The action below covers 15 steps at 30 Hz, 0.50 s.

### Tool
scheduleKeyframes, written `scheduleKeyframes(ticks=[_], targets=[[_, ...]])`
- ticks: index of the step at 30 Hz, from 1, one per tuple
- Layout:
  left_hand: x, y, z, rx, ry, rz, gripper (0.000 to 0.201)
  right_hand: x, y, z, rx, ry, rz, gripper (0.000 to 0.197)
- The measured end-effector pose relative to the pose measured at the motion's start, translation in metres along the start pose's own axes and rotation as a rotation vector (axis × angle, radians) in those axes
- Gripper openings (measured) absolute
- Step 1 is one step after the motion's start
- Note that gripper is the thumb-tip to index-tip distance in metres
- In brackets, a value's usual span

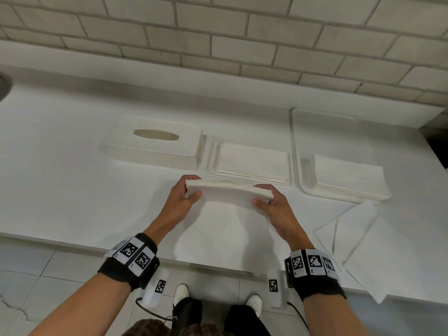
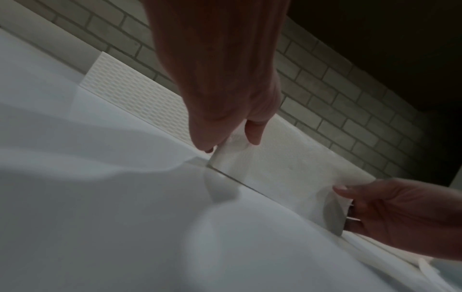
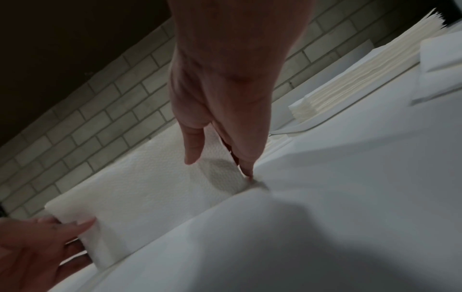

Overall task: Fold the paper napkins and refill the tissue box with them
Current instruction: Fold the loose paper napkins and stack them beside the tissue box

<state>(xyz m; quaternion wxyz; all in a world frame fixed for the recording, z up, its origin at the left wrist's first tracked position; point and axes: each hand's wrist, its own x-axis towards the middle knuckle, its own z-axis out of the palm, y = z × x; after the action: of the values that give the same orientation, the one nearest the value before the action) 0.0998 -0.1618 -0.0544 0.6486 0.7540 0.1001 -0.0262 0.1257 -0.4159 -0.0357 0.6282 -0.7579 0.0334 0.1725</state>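
Note:
A folded stack of white paper napkins (image 1: 226, 193) is held just above the white counter, one hand at each end. My left hand (image 1: 188, 194) grips its left end between thumb and fingers; my right hand (image 1: 265, 200) grips the right end the same way. The wrist views show the stack (image 2: 282, 158) (image 3: 150, 183) pinched by my left hand (image 2: 232, 136) and my right hand (image 3: 217, 158). The white woven tissue box cover (image 1: 155, 144) with an oval slot lies behind on the left. Beside it a shallow white base (image 1: 211, 163) holds folded napkins (image 1: 253, 161).
A white tray (image 1: 297, 146) at the right holds another napkin stack (image 1: 349, 175). Unfolded napkins (image 1: 363, 243) lie at the counter's front right, overhanging the edge. A grey brick wall (image 1: 218, 32) runs behind the counter (image 1: 60, 190). My feet (image 1: 181, 292) stand on the tiled floor below.

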Motion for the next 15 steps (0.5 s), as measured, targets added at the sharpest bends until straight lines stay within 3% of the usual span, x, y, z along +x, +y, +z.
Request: scheduleKeyframes(ticks=[5, 8, 10, 15], targets=[[0.003, 0.002, 0.005, 0.082, 0.039, -0.013, 0.017, -0.003, -0.001, -0.003, -0.069, 0.037, 0.000, 0.017], [0.008, 0.017, 0.013, 0.073, 0.089, 0.008, 0.014, 0.003, -0.005, -0.010, -0.074, 0.142, -0.002, 0.022], [0.019, 0.038, 0.022, 0.033, 0.106, 0.020, 0.015, 0.011, -0.019, -0.019, -0.041, 0.237, -0.041, 0.013], [0.069, 0.094, 0.046, -0.006, 0.174, -0.019, 0.011, 0.048, -0.065, -0.051, 0.010, 0.459, -0.082, 0.031]])
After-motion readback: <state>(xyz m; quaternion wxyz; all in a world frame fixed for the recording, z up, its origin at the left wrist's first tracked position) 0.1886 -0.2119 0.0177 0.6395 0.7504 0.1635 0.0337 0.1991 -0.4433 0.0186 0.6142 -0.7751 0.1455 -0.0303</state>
